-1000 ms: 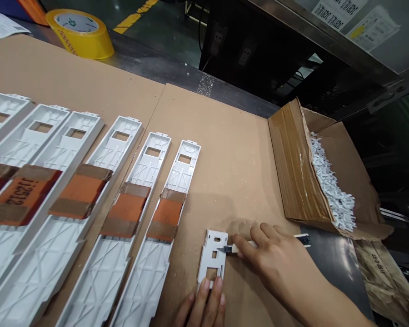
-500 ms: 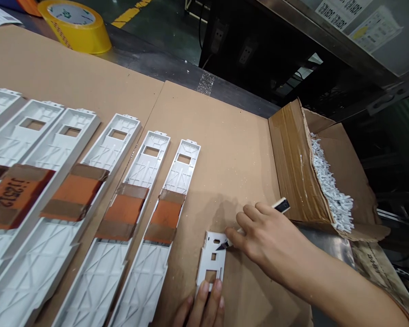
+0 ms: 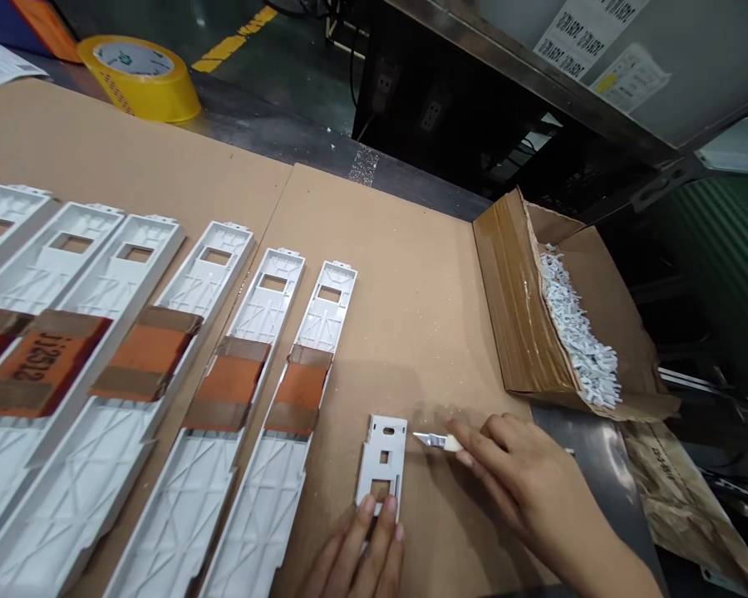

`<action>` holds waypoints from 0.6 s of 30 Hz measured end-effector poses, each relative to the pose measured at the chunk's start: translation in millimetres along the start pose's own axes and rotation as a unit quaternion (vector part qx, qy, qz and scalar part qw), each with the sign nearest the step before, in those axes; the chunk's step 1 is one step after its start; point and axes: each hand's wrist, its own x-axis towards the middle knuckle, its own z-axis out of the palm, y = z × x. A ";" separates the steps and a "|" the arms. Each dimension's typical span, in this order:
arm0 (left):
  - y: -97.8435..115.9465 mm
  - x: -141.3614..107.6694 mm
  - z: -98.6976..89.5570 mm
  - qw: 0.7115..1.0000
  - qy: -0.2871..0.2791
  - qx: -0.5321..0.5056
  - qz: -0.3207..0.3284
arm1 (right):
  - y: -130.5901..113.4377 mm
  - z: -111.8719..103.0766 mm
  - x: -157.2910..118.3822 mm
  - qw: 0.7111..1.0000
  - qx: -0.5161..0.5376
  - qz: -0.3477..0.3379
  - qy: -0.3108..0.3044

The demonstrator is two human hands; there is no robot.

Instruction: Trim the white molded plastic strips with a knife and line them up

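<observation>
A small white plastic plate (image 3: pixel 391 448) with several cut-outs lies on the cardboard, right of the long parts. My left hand (image 3: pixel 362 548) holds its near end, fingers laid over the edge; the thumb is hidden. My right hand (image 3: pixel 517 482) is closed round a craft knife (image 3: pixel 437 441) with a pale handle, its metal blade pointing left. The blade tip is just right of the plate's far end, apart from it. Most of the handle is hidden in the hand.
Several long white plastic parts (image 3: pixel 327 324) lie side by side on the left, with orange taped blocks (image 3: pixel 296 389) across them. A cardboard box (image 3: pixel 504 291) of small white plastic bits (image 3: pixel 577 332) stands at right. A yellow tape roll (image 3: pixel 162 87) sits at the far left edge.
The knife blade was over the plate, close to its upper slot; my right hand has drawn it off to the right. My left hand stays on the plate. The view has shifted slightly.
</observation>
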 end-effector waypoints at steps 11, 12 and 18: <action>-31.8 34.1 -38.2 0.982 -0.103 -0.036 0.152 | -6.6 11.1 -105.8 0.943 0.221 0.216 0.120; -32.1 40.3 -41.0 0.980 -0.101 -0.030 0.170 | -5.5 9.8 -115.5 0.939 0.220 0.231 0.127; -18.4 89.9 -57.9 0.948 -0.099 -0.015 0.302 | 1.6 3.8 -179.6 0.863 0.218 0.413 0.192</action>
